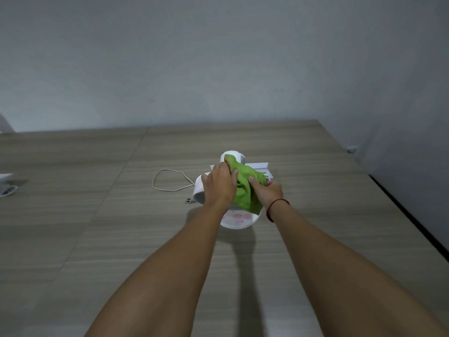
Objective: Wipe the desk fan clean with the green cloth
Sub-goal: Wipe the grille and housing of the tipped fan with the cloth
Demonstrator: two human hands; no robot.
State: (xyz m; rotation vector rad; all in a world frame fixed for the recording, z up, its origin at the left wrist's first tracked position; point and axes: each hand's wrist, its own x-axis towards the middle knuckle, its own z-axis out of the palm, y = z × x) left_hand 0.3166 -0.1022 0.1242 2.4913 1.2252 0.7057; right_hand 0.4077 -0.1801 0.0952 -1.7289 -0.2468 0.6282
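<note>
A small white desk fan [199,190] stands on the wooden table [97,215], seen from above, with pink buttons on its round base [239,221]. The green cloth [244,188] is draped over the fan's top and hangs down its front. My left hand [218,186] rests on the fan's left side, fingers closed over the cloth's edge. My right hand [268,192] grips the cloth against the fan from the right; a red string sits on that wrist. Most of the fan's head is hidden by hands and cloth.
The fan's white cord [170,181] loops on the table to the left, its plug [189,200] lying beside the fan. White objects [6,188] sit at the far left edge. The table's right edge [401,210] runs near a grey wall.
</note>
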